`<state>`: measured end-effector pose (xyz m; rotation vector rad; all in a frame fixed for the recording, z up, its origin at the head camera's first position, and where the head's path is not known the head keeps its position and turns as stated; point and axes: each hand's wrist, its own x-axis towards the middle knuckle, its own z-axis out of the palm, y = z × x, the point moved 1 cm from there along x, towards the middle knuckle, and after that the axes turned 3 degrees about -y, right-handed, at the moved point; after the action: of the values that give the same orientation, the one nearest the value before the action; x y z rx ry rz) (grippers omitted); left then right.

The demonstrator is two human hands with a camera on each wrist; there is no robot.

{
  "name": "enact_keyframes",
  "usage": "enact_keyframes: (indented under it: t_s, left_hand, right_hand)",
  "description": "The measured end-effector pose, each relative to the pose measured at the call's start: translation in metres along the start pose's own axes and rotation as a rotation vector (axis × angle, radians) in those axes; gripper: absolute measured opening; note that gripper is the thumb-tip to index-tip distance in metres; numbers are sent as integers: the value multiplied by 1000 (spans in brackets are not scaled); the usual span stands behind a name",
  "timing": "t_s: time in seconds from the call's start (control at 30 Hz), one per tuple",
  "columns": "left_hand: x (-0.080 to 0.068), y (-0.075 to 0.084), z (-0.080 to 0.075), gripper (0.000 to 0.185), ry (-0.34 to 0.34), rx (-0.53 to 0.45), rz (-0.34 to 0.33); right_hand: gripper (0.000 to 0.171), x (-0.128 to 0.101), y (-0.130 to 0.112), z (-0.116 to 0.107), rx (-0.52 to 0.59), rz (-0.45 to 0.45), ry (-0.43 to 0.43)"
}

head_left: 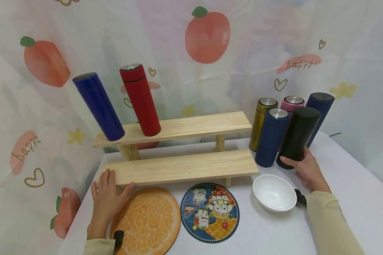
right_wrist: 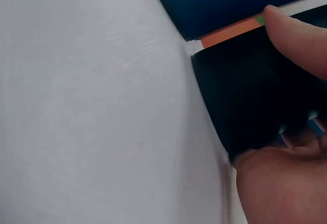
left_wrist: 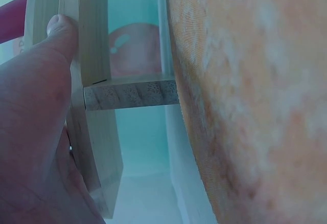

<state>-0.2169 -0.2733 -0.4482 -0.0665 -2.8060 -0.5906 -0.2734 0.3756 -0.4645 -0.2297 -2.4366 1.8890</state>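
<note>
Right hand had its grip curled round the lower body of the black flask, thumb at front; flask stood on the table at right, tilted, touching the dark blue flask to its left. Gold flask, pink flask and a navy flask clustered just behind. Left hand lay flat, fingers straight, grip open, on the left end of the lower shelf board, thumb against the board's front edge; wrist view confirmed thumb on wood. Blue flask and red flask stood on the upper shelf board, left end. White bowl sat near right hand. Orange mat and cartoon mat lay in front of shelf.
</note>
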Motion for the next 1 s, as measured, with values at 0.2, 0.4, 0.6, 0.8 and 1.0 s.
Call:
enact_keyframes:
  t_s: [0.2,0.4,0.6,0.8,1.0]
  left_hand:
    - [0,-1,-2,103,6,-3,-4]
    - [1,-2,-4,103,0,-2,-8]
    - [2,-4,-4,104,-12,10,-10]
    - [0,-5,-5,103,-25,23,-21]
    - [1,-3,0,103,-45,17,-18]
  right_hand:
    - [103,4,1,5,-116,33,2]
    - [102,6,0,7,-177,62,14]
    - [102,7,-1,6,-272,48,-16]
    - [108,0,-11,-8,-321,22,-161]
    - [111,-16,-36,-29,-335,44,-147]
